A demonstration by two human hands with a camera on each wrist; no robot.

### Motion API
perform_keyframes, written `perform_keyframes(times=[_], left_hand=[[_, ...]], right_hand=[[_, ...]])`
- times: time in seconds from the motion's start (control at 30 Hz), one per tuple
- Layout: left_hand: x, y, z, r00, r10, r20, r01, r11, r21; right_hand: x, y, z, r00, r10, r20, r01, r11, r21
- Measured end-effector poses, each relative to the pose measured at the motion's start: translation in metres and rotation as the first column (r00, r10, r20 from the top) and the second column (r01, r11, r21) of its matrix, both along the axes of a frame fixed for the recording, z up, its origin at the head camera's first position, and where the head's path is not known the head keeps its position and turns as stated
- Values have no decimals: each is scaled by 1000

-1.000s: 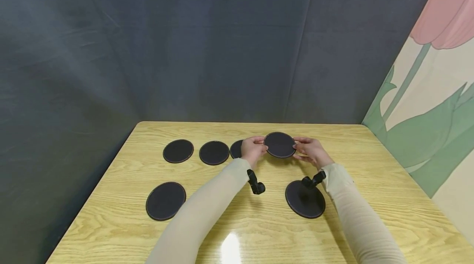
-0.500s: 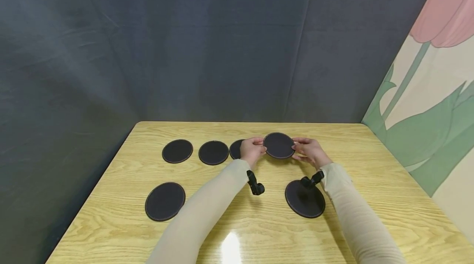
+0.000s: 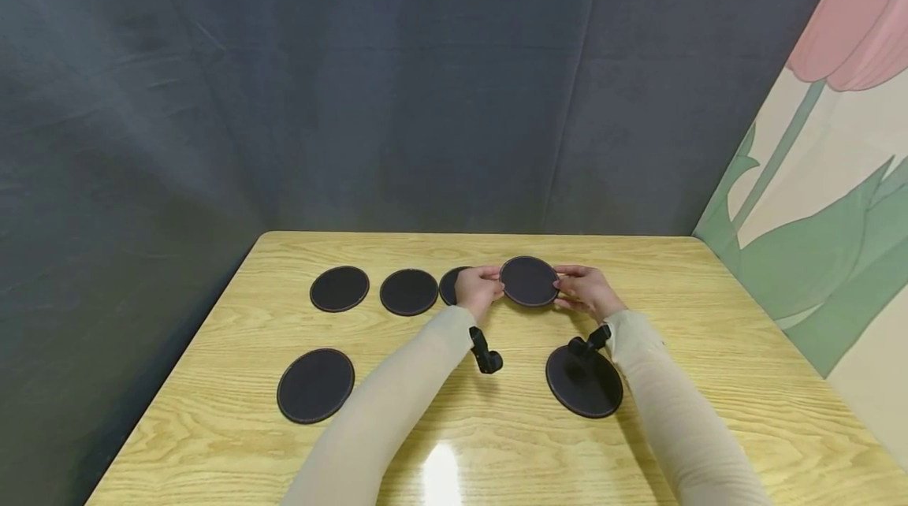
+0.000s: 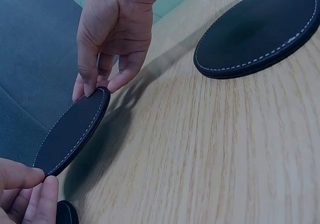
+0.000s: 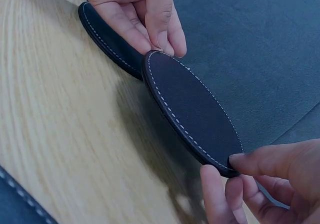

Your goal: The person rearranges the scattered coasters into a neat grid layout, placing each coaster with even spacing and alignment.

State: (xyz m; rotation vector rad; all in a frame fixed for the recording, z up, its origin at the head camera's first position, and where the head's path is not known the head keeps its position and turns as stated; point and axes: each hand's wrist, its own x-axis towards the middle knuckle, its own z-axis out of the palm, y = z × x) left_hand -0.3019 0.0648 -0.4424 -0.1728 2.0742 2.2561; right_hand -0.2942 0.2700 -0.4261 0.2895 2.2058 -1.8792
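Between both hands a round black coaster (image 3: pixel 529 281) with pale stitching round its rim is held above the table, its shadow falling on the wood below. My left hand (image 3: pixel 478 289) pinches its left edge between thumb and fingers. The opposite edge is pinched by my right hand (image 3: pixel 587 292), thumb on top. In the right wrist view the coaster (image 5: pixel 192 109) is tilted, with another coaster (image 5: pixel 107 37) lying beneath the left hand. That same neighbour, a black coaster (image 3: pixel 451 283) in the head view, is partly hidden by the left hand.
Two more coasters, a middle coaster (image 3: pixel 409 292) and a left coaster (image 3: pixel 340 288), continue the back row on the wooden table (image 3: pixel 234 443). Nearer lie a front left coaster (image 3: pixel 315 385) and a front right coaster (image 3: pixel 583 384) under the right wrist camera. A dark curtain (image 3: pixel 426 96) hangs behind.
Both hands have shifted slightly left with the held coaster, which is now nearer the coaster beside it and a little lower in view. The other coasters have stayed put.
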Motion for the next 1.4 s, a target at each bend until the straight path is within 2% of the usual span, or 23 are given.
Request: perform_keyframes(times=[0.27, 0.6, 1.13, 1.4], left_hand=[[-2, -4, -3, 1000, -20, 19, 20, 1000, -18], [-3, -7, -3, 998, -42, 48, 43, 999, -20], [-3, -11, -9, 996, -87, 38, 89, 994, -70], [-1, -12, -9, 996, -84, 22, 86, 991, -104]], right_hand=[[-7, 0, -8, 1000, -6, 19, 6, 1000, 27], [-10, -3, -8, 999, -11, 44, 10, 1000, 23], [-10, -6, -10, 998, -14, 58, 13, 1000, 17], [-11, -5, -11, 998, -12, 58, 11, 1000, 21]])
